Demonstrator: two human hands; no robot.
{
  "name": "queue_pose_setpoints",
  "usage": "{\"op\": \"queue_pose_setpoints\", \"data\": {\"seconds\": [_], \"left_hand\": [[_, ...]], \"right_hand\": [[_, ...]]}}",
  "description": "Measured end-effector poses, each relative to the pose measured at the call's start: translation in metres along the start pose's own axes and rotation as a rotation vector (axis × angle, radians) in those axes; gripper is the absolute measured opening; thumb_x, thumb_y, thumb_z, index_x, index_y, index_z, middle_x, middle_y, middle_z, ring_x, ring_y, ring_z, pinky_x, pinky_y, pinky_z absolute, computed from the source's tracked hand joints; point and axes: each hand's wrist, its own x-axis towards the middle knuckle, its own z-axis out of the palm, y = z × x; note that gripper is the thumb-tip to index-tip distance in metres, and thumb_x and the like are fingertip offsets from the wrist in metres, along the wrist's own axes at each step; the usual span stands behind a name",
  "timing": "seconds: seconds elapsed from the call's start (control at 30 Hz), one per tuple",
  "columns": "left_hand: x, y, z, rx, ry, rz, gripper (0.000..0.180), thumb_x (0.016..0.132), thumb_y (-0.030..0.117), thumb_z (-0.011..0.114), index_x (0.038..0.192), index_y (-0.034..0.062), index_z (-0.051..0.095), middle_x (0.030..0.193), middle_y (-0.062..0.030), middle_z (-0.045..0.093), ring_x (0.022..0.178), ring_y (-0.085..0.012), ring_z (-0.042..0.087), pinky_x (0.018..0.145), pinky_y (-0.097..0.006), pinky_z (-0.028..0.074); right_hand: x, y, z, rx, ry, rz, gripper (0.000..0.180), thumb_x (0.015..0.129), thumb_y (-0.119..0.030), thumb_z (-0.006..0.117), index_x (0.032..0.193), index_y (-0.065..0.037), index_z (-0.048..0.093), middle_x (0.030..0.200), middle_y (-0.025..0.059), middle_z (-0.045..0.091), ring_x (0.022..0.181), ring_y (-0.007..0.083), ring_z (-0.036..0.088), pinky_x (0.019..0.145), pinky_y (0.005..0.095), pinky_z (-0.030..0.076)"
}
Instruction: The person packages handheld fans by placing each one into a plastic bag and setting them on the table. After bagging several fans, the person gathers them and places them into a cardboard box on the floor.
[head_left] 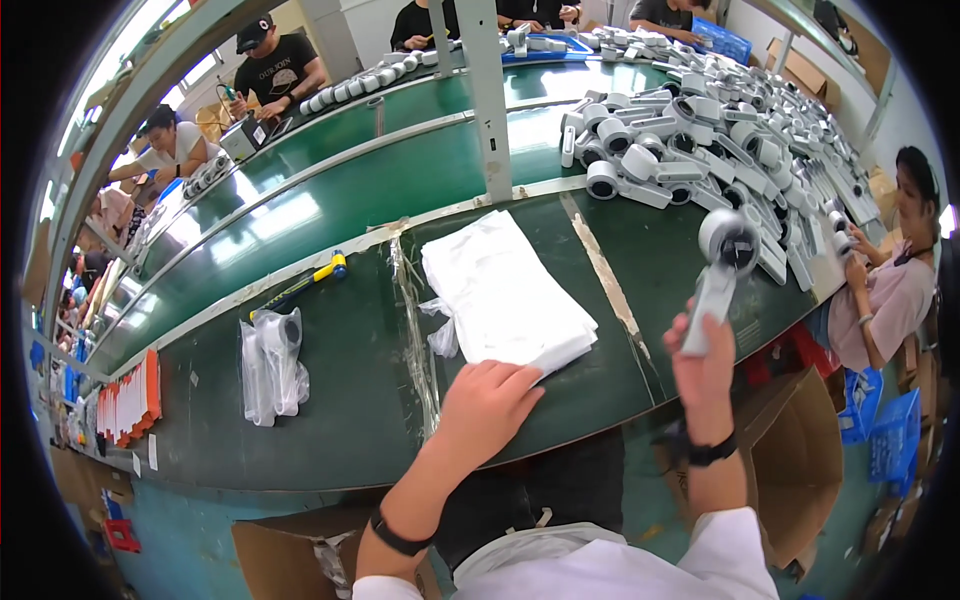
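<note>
Beside the white bag stack on the dark green bench, the right hand holds a grey-and-white camera, more such cameras lie beyond, a yellow-and-blue tool lies left, and orange-edged white cards farther left.

The single head-worn view looked steeply down from above the green work table, close enough that its near edge crossed the lower middle of the picture. It faced forward along the conveyor belts beyond that table, toward the workers on their far side. Fisheye curvature bent the table's edges near the dark rim.
</note>
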Motion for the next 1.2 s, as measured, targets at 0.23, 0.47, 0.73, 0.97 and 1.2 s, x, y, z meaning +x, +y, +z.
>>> {"op": "queue_pose_setpoints", "data": {"seconds": [0.23, 0.47, 0.73, 0.97, 1.2], "left_hand": [[0.019, -0.017, 0.031, 0.251, -0.099, -0.004, 0.010, 0.079, 0.015, 0.073, 0.083, 0.0088, 0.065, 0.081, -0.0053, 0.062, 0.076, -0.0270, 0.059, 0.068, -0.037, 0.047], [0.023, -0.012, 0.023, -0.031, 0.020, -0.110, 0.009, 0.084, 0.011, 0.068, 0.085, 0.0032, 0.065, 0.082, -0.0109, 0.064, 0.080, -0.0306, 0.062, 0.071, -0.038, 0.049], [0.026, -0.009, 0.007, -0.383, 0.023, -0.449, 0.013, 0.089, 0.008, 0.064, 0.098, -0.0012, 0.067, 0.085, -0.0135, 0.069, 0.072, -0.0202, 0.065, 0.068, -0.030, 0.051], [0.025, -0.008, -0.005, -0.455, 0.049, -0.384, 0.013, 0.088, 0.005, 0.065, 0.098, -0.0012, 0.067, 0.085, -0.0115, 0.069, 0.075, -0.0176, 0.065, 0.070, -0.028, 0.051], [0.020, 0.000, -0.022, -0.315, 0.093, -0.189, 0.008, 0.084, -0.001, 0.065, 0.092, -0.0006, 0.065, 0.086, -0.0109, 0.064, 0.076, -0.0231, 0.064, 0.069, -0.031, 0.051]], "right_hand": [[-0.068, 0.032, 0.012, 0.067, -0.221, 0.286, 0.055, 0.072, -0.003, 0.064, 0.123, -0.007, 0.044, 0.100, 0.0106, 0.057, 0.068, 0.0277, 0.064, 0.062, 0.0443, 0.053], [-0.068, 0.036, 0.027, -0.200, -0.158, 0.265, 0.050, 0.076, 0.004, 0.059, 0.123, -0.006, 0.044, 0.091, 0.0110, 0.060, 0.062, 0.0237, 0.063, 0.059, 0.0369, 0.052], [-0.080, 0.038, 0.037, -0.478, -0.428, 0.423, 0.043, 0.093, -0.014, 0.060, 0.130, -0.004, 0.040, 0.086, 0.0099, 0.064, 0.063, 0.0150, 0.062, 0.056, 0.0258, 0.050], [-0.069, 0.025, 0.059, -1.013, -0.566, 0.427, 0.079, 0.094, -0.018, 0.057, 0.155, -0.011, 0.006, 0.087, 0.0104, 0.066, 0.061, 0.0129, 0.060, 0.057, 0.0259, 0.050], [-0.051, 0.025, 0.077, -1.208, -0.664, 0.444, 0.070, 0.094, -0.022, 0.058, 0.153, -0.007, 0.023, 0.084, 0.0089, 0.067, 0.061, 0.0120, 0.062, 0.057, 0.0270, 0.051]]}}
